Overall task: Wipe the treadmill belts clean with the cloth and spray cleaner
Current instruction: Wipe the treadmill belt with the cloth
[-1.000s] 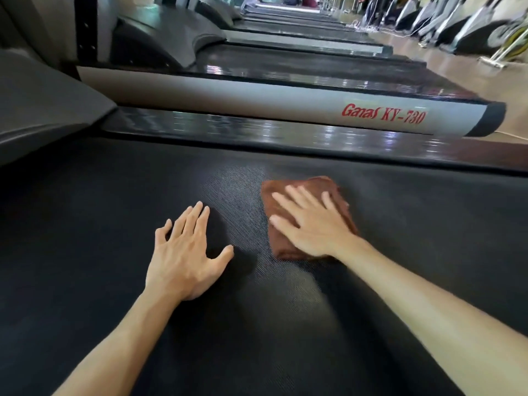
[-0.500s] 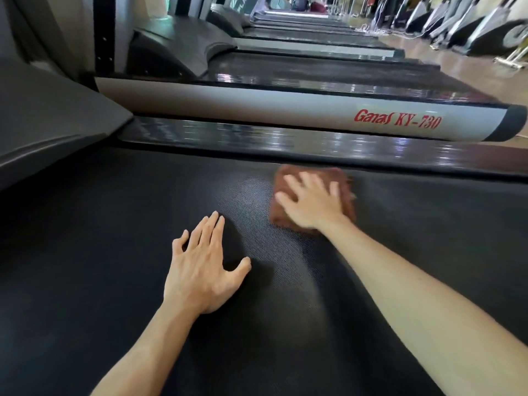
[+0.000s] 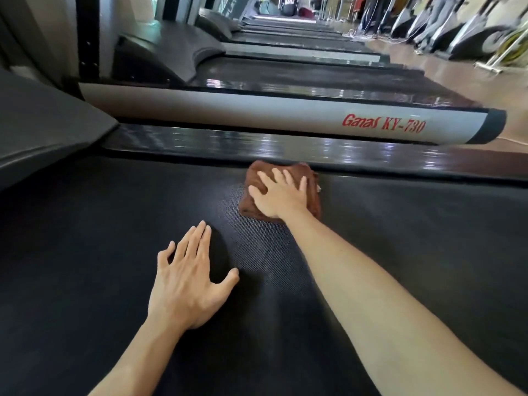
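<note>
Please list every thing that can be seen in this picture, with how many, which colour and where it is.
cloth: 1, brown, folded, on the belt near its far edge, under the right hand
treadmill belt: 1, black, fills the foreground
side rail: 1, glossy dark, along the belt's far edge
neighbouring treadmill: 1, grey frame with red lettering, behind the rail
further treadmills: several, dark, in a row behind
floor: tan, upper right
left hand: flat on the belt, fingers spread
right hand: presses flat on the cloth
</note>
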{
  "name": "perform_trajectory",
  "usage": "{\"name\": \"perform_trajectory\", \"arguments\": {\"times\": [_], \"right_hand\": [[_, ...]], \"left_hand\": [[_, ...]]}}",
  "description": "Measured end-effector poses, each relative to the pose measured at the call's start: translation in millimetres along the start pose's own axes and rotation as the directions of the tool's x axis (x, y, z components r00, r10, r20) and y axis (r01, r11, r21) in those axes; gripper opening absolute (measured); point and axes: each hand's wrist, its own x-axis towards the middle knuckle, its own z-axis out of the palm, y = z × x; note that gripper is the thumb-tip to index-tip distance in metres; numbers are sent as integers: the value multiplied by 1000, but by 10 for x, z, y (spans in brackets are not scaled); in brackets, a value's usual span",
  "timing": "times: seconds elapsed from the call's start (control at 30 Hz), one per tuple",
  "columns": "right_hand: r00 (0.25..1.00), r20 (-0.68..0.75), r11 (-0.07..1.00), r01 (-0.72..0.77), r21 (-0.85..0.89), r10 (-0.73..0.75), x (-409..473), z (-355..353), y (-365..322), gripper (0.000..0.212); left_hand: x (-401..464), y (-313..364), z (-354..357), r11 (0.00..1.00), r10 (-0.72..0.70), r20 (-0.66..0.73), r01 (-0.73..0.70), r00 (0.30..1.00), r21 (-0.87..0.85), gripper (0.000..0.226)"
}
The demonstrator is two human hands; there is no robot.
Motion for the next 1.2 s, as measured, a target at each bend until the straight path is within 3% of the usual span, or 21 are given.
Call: {"name": "perform_trajectory", "arguments": {"times": [0.07, 0.13, 0.2, 0.27, 0.3, 0.37, 0.43, 0.53, 0.63, 0.73, 0.83, 0.9, 1.0, 1.1, 1.2], "right_hand": [[945, -54, 947, -320, 31, 321, 31, -13, 233, 68], [879, -76, 882, -469, 41, 471, 99, 48, 123, 68], [912, -76, 915, -402, 39, 404, 158, 93, -149, 67], [999, -16, 999, -44, 7, 44, 166, 124, -474, 64], [989, 26, 989, 145, -18, -145, 127, 148, -594, 62], [936, 96, 938, 345, -44, -340, 50, 153, -673, 61], [943, 104, 947, 321, -24, -317, 43, 94, -458, 66], [1000, 7, 999, 12, -33, -12, 65, -32, 329, 74], [973, -26, 974, -228, -9, 228, -84, -122, 904, 74], [987, -21, 987, -161, -9, 161, -326, -49, 694, 70], [993, -3, 991, 120, -59, -120, -921, 82, 435, 70], [976, 40, 973, 217, -83, -214, -1333, 96, 496, 80], [983, 84, 982, 168, -91, -160, -1239, -34, 657, 89], [999, -1, 998, 43, -44, -43, -748, -74, 505, 85], [998, -30, 998, 47, -35, -48, -721, 113, 218, 84]], "left_hand": [[5, 24, 13, 1000, -10, -2, 10, 1000, 17, 109], [14, 28, 22, 999, -26, -5, 26, 1000, 25, 110], [19, 45, 24, 999, -17, 5, 17, 1000, 34, 110], [3, 21, 0, 999, -17, 15, 16, 1000, 29, 111], [5, 12, -2, 999, -16, 20, 15, 1000, 30, 111], [29, -3, -16, 1000, -2, 22, 2, 1000, 25, 111], [12, -3, -12, 1000, 4, 16, -5, 1000, 27, 110], [16, -3, 14, 999, -4, 9, 4, 1000, 34, 110], [17, -3, 44, 999, -15, 5, 15, 1000, 36, 111], [38, 2, 44, 999, -15, 13, 15, 1000, 39, 111], [14, 10, 14, 999, -15, 13, 14, 1000, 37, 111], [2, 12, 6, 1000, -18, 15, 18, 1000, 24, 111], [1, 7, 9, 999, -22, 21, 22, 1000, 30, 112], [37, 16, 9, 999, -18, 12, 17, 1000, 34, 114], [22, 18, 2, 999, -10, 20, 9, 1000, 51, 114]]}}
